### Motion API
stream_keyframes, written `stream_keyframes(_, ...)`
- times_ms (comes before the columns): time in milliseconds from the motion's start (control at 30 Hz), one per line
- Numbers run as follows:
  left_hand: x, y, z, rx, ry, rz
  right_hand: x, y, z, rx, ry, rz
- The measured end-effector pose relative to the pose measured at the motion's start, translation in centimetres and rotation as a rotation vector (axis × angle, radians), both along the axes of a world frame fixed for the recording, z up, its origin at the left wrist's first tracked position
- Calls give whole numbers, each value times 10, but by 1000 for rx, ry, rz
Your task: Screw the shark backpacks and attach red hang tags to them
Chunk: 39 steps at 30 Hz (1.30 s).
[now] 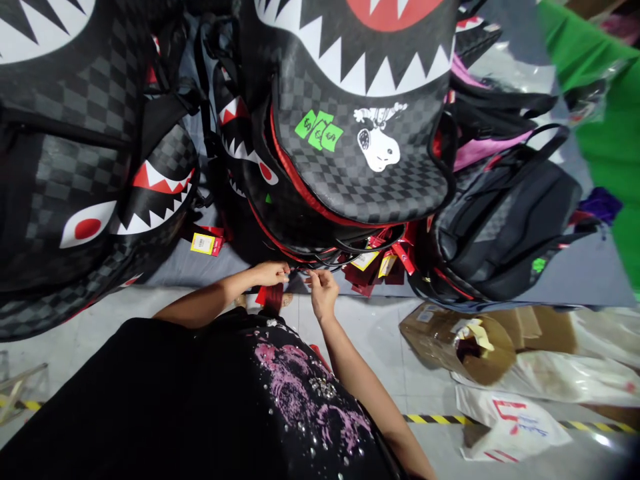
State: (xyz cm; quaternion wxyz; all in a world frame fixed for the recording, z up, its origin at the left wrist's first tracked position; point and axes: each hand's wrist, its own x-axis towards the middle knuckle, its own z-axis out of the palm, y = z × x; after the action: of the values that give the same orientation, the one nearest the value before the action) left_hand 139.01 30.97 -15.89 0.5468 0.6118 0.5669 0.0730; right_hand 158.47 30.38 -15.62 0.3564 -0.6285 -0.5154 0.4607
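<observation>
Right hand (pixel 324 291), fingertips pinch-tight on strap (pixel 300 273)

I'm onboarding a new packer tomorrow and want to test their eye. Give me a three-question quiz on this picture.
1. True or false: the left hand and right hand are close together, beside a red tag.
2. Multiple choice: the cartoon dog on the checkered backpack is A) white, B) yellow, C) blue.
3. Fill in: the dollar-sign patches are ____.
Key: 1 true; 2 A; 3 green.
</observation>
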Motion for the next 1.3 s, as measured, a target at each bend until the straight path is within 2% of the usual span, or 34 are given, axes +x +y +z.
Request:
stream_keyframes(100, -6, -4, 3, -27, -81, 14, -14, 0, 4, -32, 155, -117)
stream_keyframes(167, -7, -5, 4, -77, -162, 36, -20, 2, 6, -30, 193, -133)
stream_keyframes(233, -9, -6, 4, -188, -261, 77, -21, 5, 6, -27, 217, -133)
stream_keyframes(333, -11, -9, 3, -400, -439, 205, -19, 8, 4, -28, 233, -140)
stream_keyframes(400, -13, -13, 4, -464, -508, 250, -17, 9, 1, -36, 237, -146)
stream_keyframes(467, -13, -16, 5, -397, -471, 185, -17, 9, -2, -47, 239, -156)
stream_keyframes(533, -12, -19, 8, -210, -321, 125, -17, 7, -5, -47, 230, -151)
stream_keyframes(600, -10, -21, 10, 4, -146, 161, -17, 6, -8, -30, 201, -121)
stream_keyframes(667, -7, -22, 12, 131, -20, 246, -17, 6, -8, -6, 167, -91)
stream_keyframes(733, -7, -22, 11, 175, 11, 283, -16, 6, -8, 6, 142, -70)
stream_keyframes(900, -8, -27, 2, 216, 9, 179, -15, 8, -8, 9, 103, -23)
stream_keyframes(967, -9, -29, 0, 229, 71, 179, -15, 8, -10, 3, 89, -11)
stream_keyframes(1100, -9, -31, 3, 274, 255, 187, -16, 6, -11, -2, 41, 55)
stream_keyframes(1300, -11, -16, 7, 306, 325, 51, -15, 8, -8, 43, -33, 180)
